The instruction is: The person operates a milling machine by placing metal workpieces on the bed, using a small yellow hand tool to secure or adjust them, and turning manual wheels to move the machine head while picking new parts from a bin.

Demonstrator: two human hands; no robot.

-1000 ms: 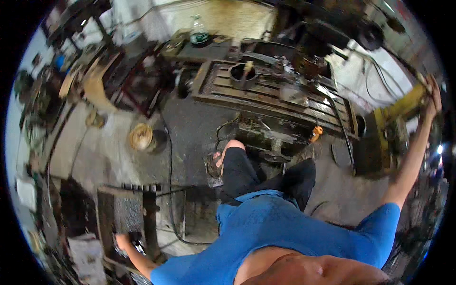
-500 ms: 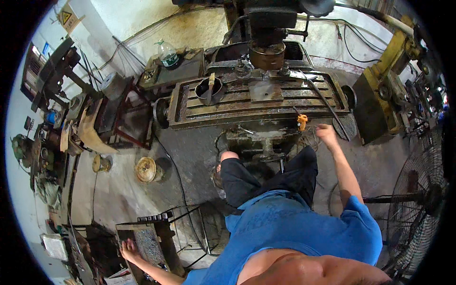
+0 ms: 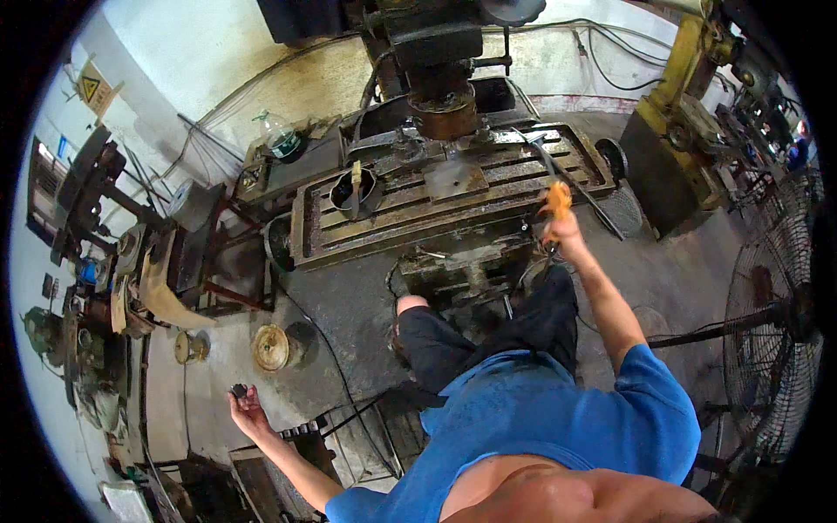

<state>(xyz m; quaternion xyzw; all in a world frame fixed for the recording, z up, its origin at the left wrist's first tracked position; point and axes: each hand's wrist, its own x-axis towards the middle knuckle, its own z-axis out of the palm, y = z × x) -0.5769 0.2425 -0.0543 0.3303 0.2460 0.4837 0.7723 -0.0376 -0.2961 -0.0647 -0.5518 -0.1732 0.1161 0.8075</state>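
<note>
My right hand [image 3: 565, 234] is closed around an orange air blow gun [image 3: 556, 200], raised by the front right edge of the slotted machine table [image 3: 384, 235]. Out to the lower left, my left hand [image 3: 251, 417] holds a small dark block-like piece [image 3: 238, 390] between its fingers, above the floor; the exact kind of piece is too small to make out. A flat metal plate [image 3: 455, 179] lies in the middle of the machine table, under the machine's spindle head [image 3: 443, 109]. A dark pot [image 3: 353, 199] with a brush [image 3: 356, 179] in it stands on the table's left part.
A long metal bar [image 3: 580, 192] leans across the table's right end. A round lidded tub [image 3: 271, 349] stands on the floor at left, and a wooden box [image 3: 261, 479] lies low beside my left arm. On the right is a large caged fan [image 3: 767, 322]. A cable [image 3: 327, 349] crosses the floor.
My right hand has taken hold of the orange blow gun and lifted it. My left hand has come up out of the box area with a small dark piece. The view has shifted slightly.
</note>
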